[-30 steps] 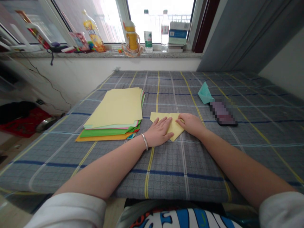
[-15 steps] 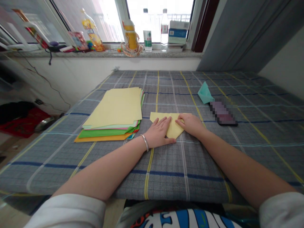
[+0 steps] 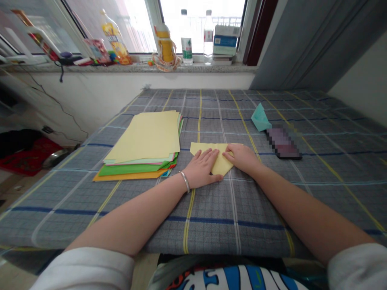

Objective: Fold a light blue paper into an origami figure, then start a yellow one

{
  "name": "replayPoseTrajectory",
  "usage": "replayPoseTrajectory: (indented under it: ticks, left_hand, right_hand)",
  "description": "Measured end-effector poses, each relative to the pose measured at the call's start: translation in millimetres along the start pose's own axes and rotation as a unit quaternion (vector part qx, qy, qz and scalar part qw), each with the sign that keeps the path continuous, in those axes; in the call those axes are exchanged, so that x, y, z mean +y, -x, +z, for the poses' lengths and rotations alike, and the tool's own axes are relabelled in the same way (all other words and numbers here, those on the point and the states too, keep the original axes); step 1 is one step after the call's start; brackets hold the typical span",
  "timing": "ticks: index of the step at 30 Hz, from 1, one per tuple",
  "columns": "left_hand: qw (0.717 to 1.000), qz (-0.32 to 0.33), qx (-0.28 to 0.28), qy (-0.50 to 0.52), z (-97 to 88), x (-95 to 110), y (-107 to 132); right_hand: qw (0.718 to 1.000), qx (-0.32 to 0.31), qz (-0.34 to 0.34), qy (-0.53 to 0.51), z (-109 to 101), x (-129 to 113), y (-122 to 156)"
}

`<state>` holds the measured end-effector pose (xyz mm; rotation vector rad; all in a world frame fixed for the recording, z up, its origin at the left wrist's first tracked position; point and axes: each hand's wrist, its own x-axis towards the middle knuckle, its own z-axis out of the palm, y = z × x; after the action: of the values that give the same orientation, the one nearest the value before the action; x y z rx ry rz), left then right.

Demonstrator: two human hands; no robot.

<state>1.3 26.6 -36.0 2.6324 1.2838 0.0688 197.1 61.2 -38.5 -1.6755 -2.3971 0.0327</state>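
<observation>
A folded sheet of pale yellow paper (image 3: pixel 221 165) lies on the checked cloth, its long straight edge away from me and a point towards me. My left hand (image 3: pixel 203 167) rests flat across its left part, fingers stretched and thumb out to the side, with a silver bangle at the wrist. On the right part, my right hand (image 3: pixel 242 157) is closed with curled fingers at the paper's upper edge; the fingertips are partly hidden. To the left is a stack of coloured paper (image 3: pixel 145 137), yellow on top, with green and orange sheets beneath.
A folded turquoise paper piece (image 3: pixel 260 118) stands at the right, touching or close to a phone (image 3: pixel 284 143). Beyond the cloth-covered surface (image 3: pixel 169 233), a windowsill (image 3: pixel 136 68) holds bottles, a tube, boxes and a yellow flask (image 3: pixel 165 44).
Both hands keep their places on the yellow paper. The whole view has shifted very slightly; nothing else visibly moves.
</observation>
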Motion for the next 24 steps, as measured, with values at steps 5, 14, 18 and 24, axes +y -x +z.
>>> replayPoseTrajectory:
  ticks: [5,14,18,24]
  left_hand:
    - [1.000,0.007,-0.003,-0.021,-3.6,1.6,0.8]
    - [0.999,0.008,0.015,-0.031,-5.7,2.4,-0.6]
    - [0.999,0.009,0.021,-0.030,-5.4,2.5,-0.4]
    - [0.999,0.010,0.022,-0.029,-4.4,1.6,0.0]
  right_hand:
    - [1.000,0.008,0.003,0.015,1.8,-0.1,-0.4]
    - [0.998,0.061,-0.004,-0.005,1.9,2.8,3.6]
    - [0.988,0.109,-0.101,-0.036,-7.6,4.6,15.2]
    - [0.959,0.018,-0.270,-0.084,-21.0,0.0,45.3]
